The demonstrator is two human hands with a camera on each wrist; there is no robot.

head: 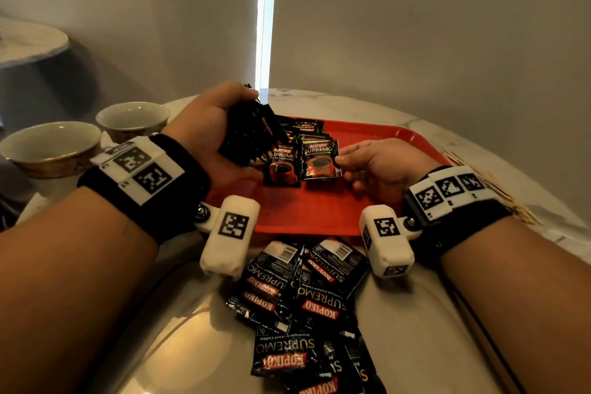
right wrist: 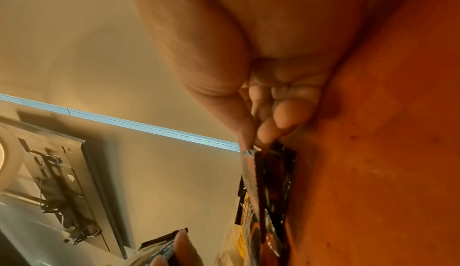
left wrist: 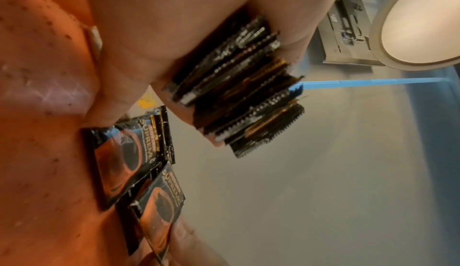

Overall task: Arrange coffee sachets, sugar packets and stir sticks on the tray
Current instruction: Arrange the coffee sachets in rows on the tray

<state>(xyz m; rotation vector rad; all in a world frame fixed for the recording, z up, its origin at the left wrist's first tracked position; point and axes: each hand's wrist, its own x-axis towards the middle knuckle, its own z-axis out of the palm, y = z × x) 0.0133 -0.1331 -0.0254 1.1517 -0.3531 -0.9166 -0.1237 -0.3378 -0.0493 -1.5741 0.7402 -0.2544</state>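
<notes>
My left hand (head: 204,128) grips a thick stack of black coffee sachets (head: 249,134) edge-on above the far left part of the red tray (head: 319,214). The left wrist view shows the stack's serrated edges (left wrist: 236,93) between thumb and fingers. My right hand (head: 367,163) pinches the right edge of a coffee sachet (head: 321,163) that lies face up on the tray. The right wrist view shows thumb and fingertips (right wrist: 268,130) closed on that sachet's edge (right wrist: 251,172). A second sachet (head: 283,166) lies beside it to the left, and more sachets (head: 300,128) lie behind them.
A loose pile of coffee sachets (head: 303,297) lies on the marble table in front of the tray. Two bowls (head: 51,147) (head: 132,118) stand at the left. Thin wooden sticks (head: 499,189) lie right of the tray, partly hidden by my right wrist. A wall stands close behind.
</notes>
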